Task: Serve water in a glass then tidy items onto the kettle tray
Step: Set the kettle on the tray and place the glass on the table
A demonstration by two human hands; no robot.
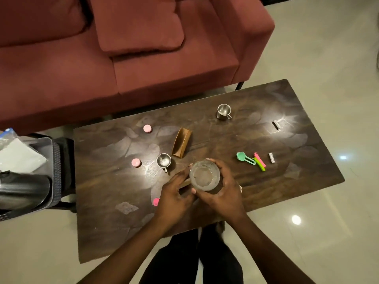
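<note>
A clear glass (204, 174) stands over the near middle of the dark wooden table (114, 222). My right hand (222, 193) wraps around its right side and grips it. My left hand (174, 196) touches the glass on its left, with a brown object partly hidden under the fingers. The black kettle (22, 189) lies on a grey tray (53, 167) at the far left, beside the table. Two small steel cups (163, 160) (224, 112) stand on the table.
Three pink caps (147, 128) (136, 162) (156, 201), a brown scoop-shaped holder (181, 144), a green spoon (244, 157), pink and green clips (260, 162) and two small white packets (271, 157) (276, 125) are scattered on the table. A red sofa (123, 58) stands behind it.
</note>
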